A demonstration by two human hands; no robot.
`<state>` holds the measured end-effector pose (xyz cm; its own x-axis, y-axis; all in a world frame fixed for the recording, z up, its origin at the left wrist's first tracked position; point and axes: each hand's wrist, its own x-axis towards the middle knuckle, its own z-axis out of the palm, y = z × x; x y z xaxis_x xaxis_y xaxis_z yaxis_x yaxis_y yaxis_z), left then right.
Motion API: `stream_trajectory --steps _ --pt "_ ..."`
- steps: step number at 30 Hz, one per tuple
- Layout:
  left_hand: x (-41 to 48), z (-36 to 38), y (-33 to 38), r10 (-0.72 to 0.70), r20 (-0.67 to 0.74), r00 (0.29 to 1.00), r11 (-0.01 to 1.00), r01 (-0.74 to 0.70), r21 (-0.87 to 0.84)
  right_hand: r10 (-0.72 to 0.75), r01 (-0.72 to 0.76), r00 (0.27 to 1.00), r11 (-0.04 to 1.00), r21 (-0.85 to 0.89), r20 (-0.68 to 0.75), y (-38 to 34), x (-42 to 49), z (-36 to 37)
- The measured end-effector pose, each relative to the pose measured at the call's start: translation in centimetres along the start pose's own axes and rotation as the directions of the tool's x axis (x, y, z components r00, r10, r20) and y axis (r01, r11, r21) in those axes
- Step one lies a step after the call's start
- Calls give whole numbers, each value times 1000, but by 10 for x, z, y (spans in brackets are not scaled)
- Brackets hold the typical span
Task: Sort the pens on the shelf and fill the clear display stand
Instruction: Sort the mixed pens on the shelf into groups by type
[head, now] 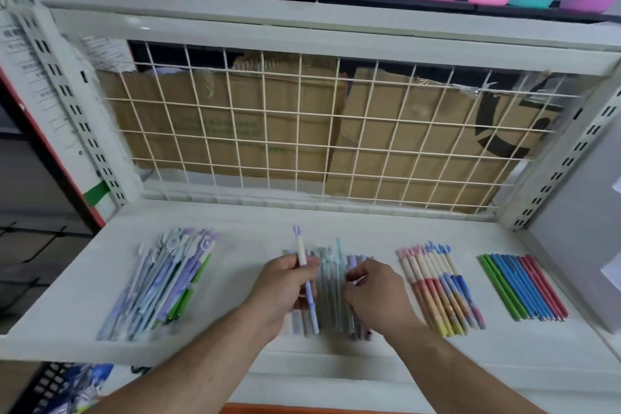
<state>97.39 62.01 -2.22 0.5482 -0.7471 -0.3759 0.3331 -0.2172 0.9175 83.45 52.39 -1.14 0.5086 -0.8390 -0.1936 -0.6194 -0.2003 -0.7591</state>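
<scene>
Purple-and-white pen: topper up at 12, tip down toward 6, pinched mid-barrel in left hand, thumb & fingers curled round it, just over centre pile of grey-teal pens. Prob light, stiff, smooth plastic w/ a thin topper, so best held on barrel, not by the ornament. Right hand at 3 of it, fingers curled down onto same pile; too blurred to tell if anything gripped. Mixed pastel heap at 9, pink-yellow row at 3, green-blue-red row further out at 3, all on white shelf. Clear stand not in view.
</scene>
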Motion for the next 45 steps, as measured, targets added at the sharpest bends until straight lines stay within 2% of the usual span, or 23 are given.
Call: stream_trajectory --steps 5,14,18,21,24,25,27,29,31,34,36,41,45 --pt "1 -25 3 -13 8 1000 1000 14 -25 -30 12 997 976 -217 -78 2 1 13" --pt "-1 -33 2 -34 24 999 999 34 -7 6 -19 999 913 -408 -35 -6 10 28" --pt "0 -34 1 -42 32 999 999 42 -5 -18 0 999 887 -461 -35 0 14 27" --pt "1 -32 -1 -40 23 999 999 40 21 -44 18 998 904 -428 -51 2 11 22" --pt "1 -27 -6 39 14 999 982 -41 185 -62 -5 986 918 -396 -156 6 7 17" --pt "1 -26 -8 100 13 995 949 -99 299 -86 1 978 911 -412 -187 8 6 15" --pt "0 -20 -11 249 61 967 811 -242 533 -167 45 960 887 -460 -227 11 4 11" --pt "0 -14 -14 351 161 922 657 -366 659 -237 92 941 866 -491 -242 15 3 6" --pt "0 -10 -16 381 255 889 521 -434 735 -256 117 944 850 -513 -208 19 3 3" --pt "3 -9 -19 353 308 884 372 -435 820 -257 167 960 842 -514 -110 23 5 5" --pt "5 -11 -19 344 317 884 322 -428 845 -260 184 961 852 -490 -92 23 7 8" --pt "15 -21 -14 308 316 897 289 -405 868 -295 242 953 873 -423 -63 17 11 18" --pt "21 -36 -14 285 366 886 202 -429 881 -284 241 958 863 -445 -32 12 14 24"
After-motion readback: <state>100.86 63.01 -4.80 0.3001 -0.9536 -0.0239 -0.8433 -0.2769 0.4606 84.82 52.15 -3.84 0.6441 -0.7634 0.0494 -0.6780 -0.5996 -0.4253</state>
